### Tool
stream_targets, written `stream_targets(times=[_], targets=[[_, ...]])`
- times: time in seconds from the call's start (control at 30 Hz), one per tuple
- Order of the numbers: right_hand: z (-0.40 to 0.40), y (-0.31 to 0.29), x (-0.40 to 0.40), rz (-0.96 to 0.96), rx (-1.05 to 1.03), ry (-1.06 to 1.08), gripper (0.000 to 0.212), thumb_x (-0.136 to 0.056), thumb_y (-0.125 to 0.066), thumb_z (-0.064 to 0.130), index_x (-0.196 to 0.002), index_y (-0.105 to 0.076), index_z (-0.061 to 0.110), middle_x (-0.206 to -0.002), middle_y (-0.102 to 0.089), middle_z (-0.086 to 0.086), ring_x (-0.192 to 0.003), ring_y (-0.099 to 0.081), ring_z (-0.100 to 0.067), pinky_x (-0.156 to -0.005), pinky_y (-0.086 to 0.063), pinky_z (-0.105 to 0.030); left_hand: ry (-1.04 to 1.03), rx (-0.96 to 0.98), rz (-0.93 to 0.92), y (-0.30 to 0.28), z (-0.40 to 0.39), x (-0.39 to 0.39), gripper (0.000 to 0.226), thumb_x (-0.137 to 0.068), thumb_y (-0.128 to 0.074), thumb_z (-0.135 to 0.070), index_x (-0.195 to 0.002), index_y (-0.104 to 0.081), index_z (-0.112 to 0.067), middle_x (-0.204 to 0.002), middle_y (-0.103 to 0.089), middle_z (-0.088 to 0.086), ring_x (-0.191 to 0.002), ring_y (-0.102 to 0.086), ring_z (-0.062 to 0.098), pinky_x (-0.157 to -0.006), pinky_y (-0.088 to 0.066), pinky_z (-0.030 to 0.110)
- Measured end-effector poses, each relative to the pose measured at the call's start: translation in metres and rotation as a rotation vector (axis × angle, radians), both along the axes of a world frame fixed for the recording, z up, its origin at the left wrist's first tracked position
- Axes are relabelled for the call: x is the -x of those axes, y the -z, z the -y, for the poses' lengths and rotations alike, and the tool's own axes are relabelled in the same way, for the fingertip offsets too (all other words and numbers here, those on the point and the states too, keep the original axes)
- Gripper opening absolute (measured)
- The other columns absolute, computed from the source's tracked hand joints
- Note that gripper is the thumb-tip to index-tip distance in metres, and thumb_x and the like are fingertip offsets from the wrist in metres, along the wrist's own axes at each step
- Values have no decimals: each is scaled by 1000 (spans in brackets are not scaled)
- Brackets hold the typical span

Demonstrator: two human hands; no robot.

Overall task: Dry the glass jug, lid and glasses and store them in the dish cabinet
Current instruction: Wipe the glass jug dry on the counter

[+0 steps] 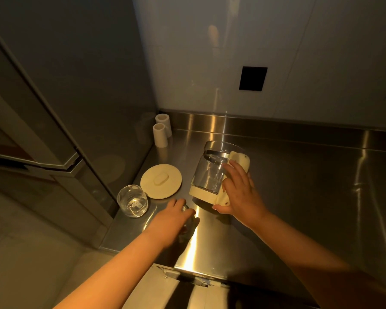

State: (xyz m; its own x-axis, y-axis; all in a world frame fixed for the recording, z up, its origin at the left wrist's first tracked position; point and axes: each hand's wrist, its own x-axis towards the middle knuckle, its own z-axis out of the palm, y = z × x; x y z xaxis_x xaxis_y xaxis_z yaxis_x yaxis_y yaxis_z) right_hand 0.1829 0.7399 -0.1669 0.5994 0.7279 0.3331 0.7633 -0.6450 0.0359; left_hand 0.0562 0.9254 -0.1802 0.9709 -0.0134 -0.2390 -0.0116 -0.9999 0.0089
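A glass jug (212,170) with a cream base and cream handle is tilted just above the steel counter (299,197). My right hand (239,192) grips it by the handle. My left hand (174,221) covers a second glass (186,228) standing on the counter near the front edge, mostly hidden under the fingers. A clear drinking glass (132,201) stands upright at the counter's left edge. The round cream lid (161,181) lies flat between that glass and the jug.
Two white cylindrical cups (162,131) stand in the back left corner by the wall. A tall grey cabinet side (87,108) rises along the counter's left edge. A black rectangle (253,78) sits on the white back wall.
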Motion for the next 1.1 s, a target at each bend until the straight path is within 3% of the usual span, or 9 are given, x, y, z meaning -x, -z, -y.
stream_targets(times=[0.27, 0.43, 0.6, 0.8, 0.93, 1.1], targets=[[-1, -9, 24, 135, 282, -126, 56, -65, -73, 60, -96, -68, 14, -124, -60, -14, -129, -45, -36, -98, -41, -57, 34, -22, 22, 4, -3, 1, 73, -83, -67, -13, -142, -27, -27, -146, -21, 8, -134, -22, 26, -93, -48, 33], [-1, -13, 26, 183, 454, -87, 50, -86, -60, 46, -122, -56, 11, -147, -36, -18, -143, -11, -40, -111, -16, -60, 57, -23, 30, 5, -3, 2, 73, -83, -67, -14, -142, -27, -26, -147, -20, 7, -135, -21, 26, -93, -48, 34], [8, -14, 32, 223, 558, -34, 44, -87, -63, 35, -125, -57, 12, -150, -33, -17, -142, -1, -42, -109, -3, -60, 71, 0, 45, 4, -5, 3, 70, -84, -66, -18, -142, -28, -28, -150, -18, 8, -136, -21, 27, -97, -46, 35], [21, -5, 41, 186, 656, -15, 53, -90, -60, 15, -138, -39, 8, -156, -5, -21, -131, 33, -46, -101, 18, -64, 84, -3, 48, 6, -8, 3, 69, -84, -67, -18, -140, -29, -29, -149, -20, 8, -136, -21, 27, -95, -48, 36], [26, 3, 48, 225, 712, 53, 56, -87, -63, 12, -138, -39, 7, -156, 3, -22, -129, 33, -48, -98, 18, -66, 97, -16, 50, 8, -9, 1, 70, -83, -67, -19, -140, -28, -28, -149, -20, 10, -136, -21, 29, -95, -47, 37], [23, 17, 50, 267, 718, 110, 64, -80, -70, 11, -137, -42, 6, -156, -6, -23, -131, 29, -50, -101, 10, -68, 141, -97, 57, 13, -10, -3, 70, -82, -66, -22, -140, -27, -25, -147, -24, 12, -133, -26, 31, -100, -38, 38]])
